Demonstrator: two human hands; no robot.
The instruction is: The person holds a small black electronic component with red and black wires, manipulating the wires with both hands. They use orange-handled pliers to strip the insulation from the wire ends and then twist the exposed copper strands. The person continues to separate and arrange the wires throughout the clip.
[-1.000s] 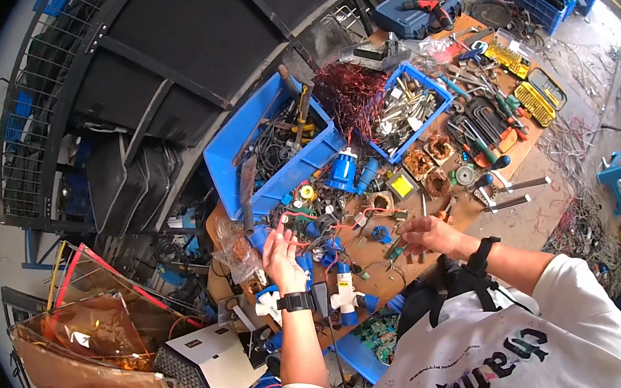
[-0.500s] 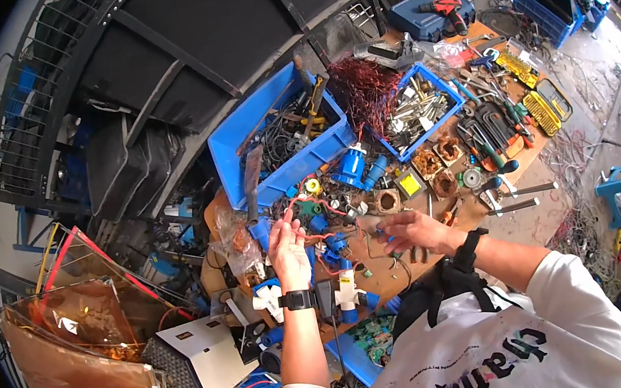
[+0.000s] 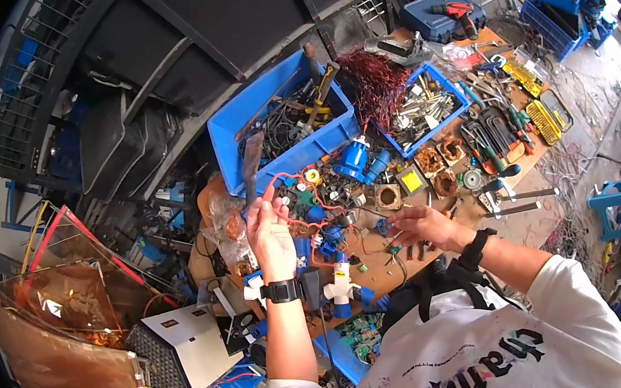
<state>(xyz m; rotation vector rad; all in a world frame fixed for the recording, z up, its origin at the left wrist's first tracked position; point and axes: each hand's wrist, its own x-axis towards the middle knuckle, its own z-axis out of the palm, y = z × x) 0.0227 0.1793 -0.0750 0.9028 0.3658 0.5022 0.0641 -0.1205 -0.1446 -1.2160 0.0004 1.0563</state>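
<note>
My left hand (image 3: pixel 269 231) is raised over the left part of the cluttered bench, palm up. Its fingertips pinch a thin red wire (image 3: pixel 289 174), which loops away over the small parts. Under that wire lie blue plug-like fittings (image 3: pixel 326 240) and a white cross-shaped fitting (image 3: pixel 338 284). To the right, my right hand (image 3: pixel 423 226) hovers low over the bench, its fingers loosely apart. A small blue-green piece (image 3: pixel 383 226) shows at those fingertips; whether they touch it is unclear. Both wrists carry black bands.
A blue crate (image 3: pixel 303 146) of cables and tools stands at the back, beside tangled dark red wire (image 3: pixel 371 87). A smaller blue bin (image 3: pixel 427 106) contains metal rods. Pliers, hex keys and a yellow bit case (image 3: pixel 543 122) lie right. A red drill (image 3: pixel 454 13) rests on a blue case.
My left hand has shifted slightly left and up with the red wire. My right hand has moved a little right, and the greyish piece at its fingertips no longer shows there.
</note>
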